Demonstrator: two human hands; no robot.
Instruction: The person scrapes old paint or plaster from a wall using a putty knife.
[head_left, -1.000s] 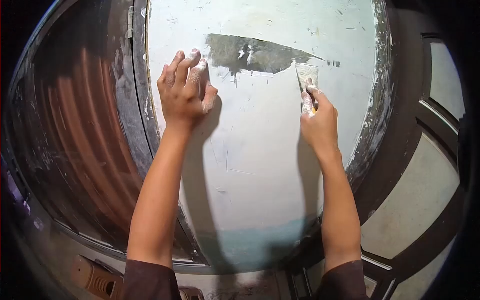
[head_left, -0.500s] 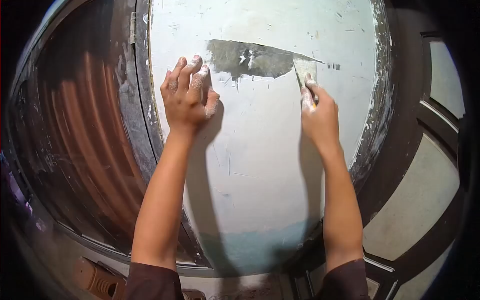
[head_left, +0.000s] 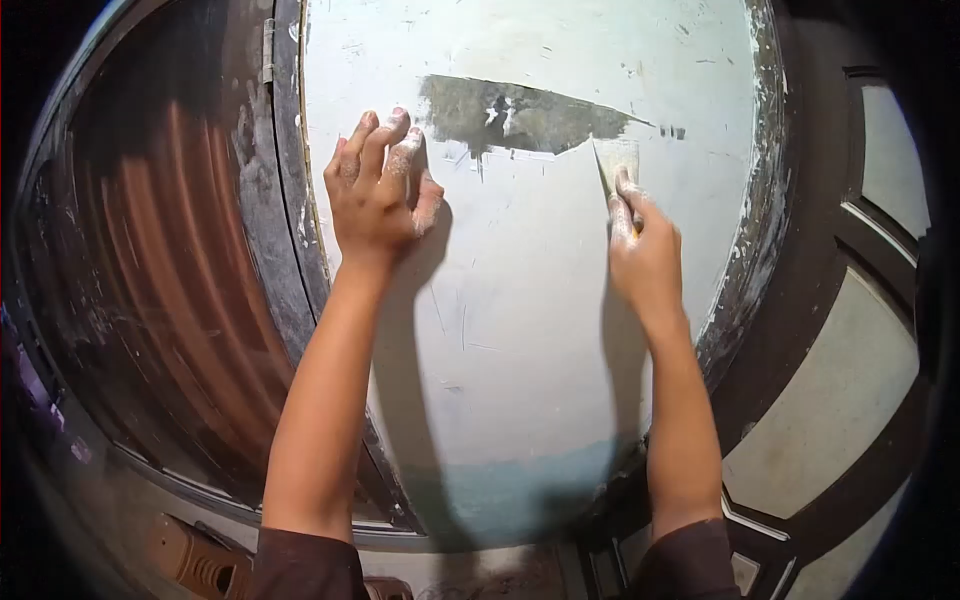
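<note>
My left hand [head_left: 380, 190] rests on the pale wall [head_left: 520, 270] with its fingers apart and bent, white dust on the fingertips. To its right a dark grey patch [head_left: 550, 118] shows where the white layer is gone, with a small white fleck inside and ragged edges. My right hand [head_left: 643, 235] is closed around a scraper [head_left: 618, 160]. The broad blade lies against the wall just below the right end of the patch. White powder coats the right fingers, and they hide most of the handle.
A dark wooden frame [head_left: 285, 200] with a hinge and a brown curtain [head_left: 185, 250] stand at left. Dark panelled woodwork [head_left: 860, 260] is at right. A brown plastic object [head_left: 195, 560] sits at the lower left. Blue-green paint [head_left: 520, 490] covers the wall's lower part.
My right hand and the scraper have moved slightly down and right. More of the grey patch's right end shows. My left hand has hardly moved.
</note>
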